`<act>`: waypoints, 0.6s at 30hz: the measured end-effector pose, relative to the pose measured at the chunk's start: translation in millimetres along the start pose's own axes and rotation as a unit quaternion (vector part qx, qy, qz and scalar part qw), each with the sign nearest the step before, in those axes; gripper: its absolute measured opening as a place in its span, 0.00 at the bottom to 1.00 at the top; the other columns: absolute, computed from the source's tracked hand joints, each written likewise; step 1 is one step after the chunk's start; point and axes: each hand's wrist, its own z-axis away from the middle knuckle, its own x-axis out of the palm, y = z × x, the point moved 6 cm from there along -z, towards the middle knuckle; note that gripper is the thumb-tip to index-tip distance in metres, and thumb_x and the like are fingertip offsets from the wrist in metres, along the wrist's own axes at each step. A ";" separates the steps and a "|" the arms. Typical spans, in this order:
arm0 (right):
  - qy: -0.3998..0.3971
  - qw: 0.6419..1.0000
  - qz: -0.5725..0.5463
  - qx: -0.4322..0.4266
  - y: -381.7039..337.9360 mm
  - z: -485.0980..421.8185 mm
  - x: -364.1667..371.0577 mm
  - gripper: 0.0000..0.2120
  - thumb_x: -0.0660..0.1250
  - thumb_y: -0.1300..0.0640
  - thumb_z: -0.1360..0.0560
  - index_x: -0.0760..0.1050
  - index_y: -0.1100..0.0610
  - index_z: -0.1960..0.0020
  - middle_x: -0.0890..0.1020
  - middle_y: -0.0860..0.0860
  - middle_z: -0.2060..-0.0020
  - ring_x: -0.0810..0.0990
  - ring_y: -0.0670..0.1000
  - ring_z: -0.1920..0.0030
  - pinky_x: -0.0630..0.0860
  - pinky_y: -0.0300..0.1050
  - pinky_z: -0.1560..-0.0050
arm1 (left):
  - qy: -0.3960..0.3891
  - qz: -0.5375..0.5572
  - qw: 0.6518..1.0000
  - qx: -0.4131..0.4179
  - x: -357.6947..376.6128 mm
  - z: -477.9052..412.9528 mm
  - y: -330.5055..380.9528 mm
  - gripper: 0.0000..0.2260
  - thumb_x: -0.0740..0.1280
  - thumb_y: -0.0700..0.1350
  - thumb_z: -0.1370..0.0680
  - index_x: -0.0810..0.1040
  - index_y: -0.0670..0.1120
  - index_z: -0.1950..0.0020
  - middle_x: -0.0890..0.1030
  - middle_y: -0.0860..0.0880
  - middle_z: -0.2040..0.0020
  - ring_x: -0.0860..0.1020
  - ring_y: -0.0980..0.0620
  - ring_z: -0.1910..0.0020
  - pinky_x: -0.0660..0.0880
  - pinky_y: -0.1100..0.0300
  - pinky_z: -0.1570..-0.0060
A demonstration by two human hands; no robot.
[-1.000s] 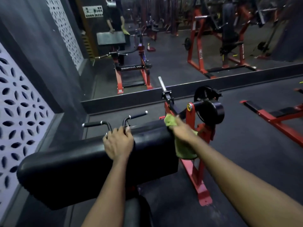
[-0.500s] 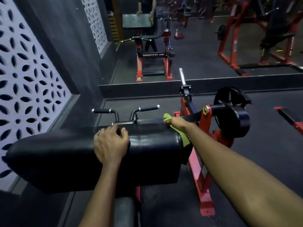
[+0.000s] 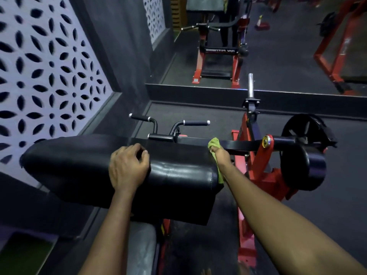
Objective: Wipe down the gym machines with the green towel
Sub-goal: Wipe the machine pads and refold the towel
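A red-framed gym machine [image 3: 246,197] stands before me with a wide black arm pad [image 3: 75,165] across it. My left hand [image 3: 127,167] rests on the pad's top, fingers curled over its far edge. My right hand [image 3: 219,155] grips the green towel [image 3: 214,143] at the pad's far right corner, against the black lever arm [image 3: 240,144]. Part of the towel hangs down beside the pad's right end. Two black handles [image 3: 170,124] rise behind the pad.
A black roller pad [image 3: 301,165] and a bare chrome sleeve [image 3: 250,84] sit on the machine's right side. A floor-level mirror [image 3: 278,56] ahead reflects the machine and other red equipment. A patterned wall panel [image 3: 43,76] is close on the left. Dark rubber floor [image 3: 337,205] lies to the right.
My right hand has slid the towel from the pad's right end up to its far corner by the lever arm. My left hand has stayed on the pad. My view has tilted down.
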 end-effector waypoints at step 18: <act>-0.132 0.985 0.097 0.050 6.9 -92.5 20.3 0.10 0.59 0.67 0.18 0.79 0.64 0.45 0.79 0.58 0.55 0.75 0.54 0.62 0.69 0.33 0.78 | -0.003 -0.042 0.991 -0.126 17.8 -17.4 13.1 0.14 0.65 0.56 0.20 0.78 0.49 0.60 0.71 0.54 0.67 0.68 0.52 0.60 0.71 0.46 0.43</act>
